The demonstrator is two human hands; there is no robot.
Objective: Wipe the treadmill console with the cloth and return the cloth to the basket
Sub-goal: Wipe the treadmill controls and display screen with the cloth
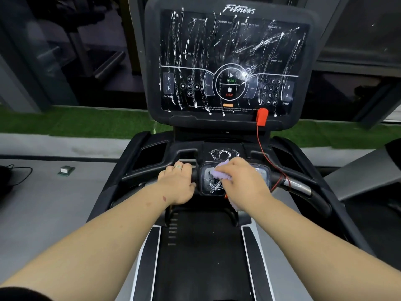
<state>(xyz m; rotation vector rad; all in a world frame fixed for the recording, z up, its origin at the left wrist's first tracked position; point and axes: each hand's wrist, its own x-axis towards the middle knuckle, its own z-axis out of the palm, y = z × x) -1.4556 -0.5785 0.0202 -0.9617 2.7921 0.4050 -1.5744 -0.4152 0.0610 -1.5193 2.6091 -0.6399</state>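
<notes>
The black treadmill console [232,61] stands upright ahead, its screen streaked with white smears. Below it, a small control panel [209,181] on the handlebar also carries white streaks. My right hand [243,181] holds a lilac cloth [220,172] and presses it on that small panel; a corner of the cloth hangs below my wrist. My left hand [179,183] grips the handlebar just left of the panel. No basket is in view.
A red safety clip [262,117] sits at the console's lower right, its red cord trailing down to the right handlebar [297,185]. The treadmill belt [201,246] runs beneath my arms. A small box [66,170] and a black cable lie on the grey floor at left.
</notes>
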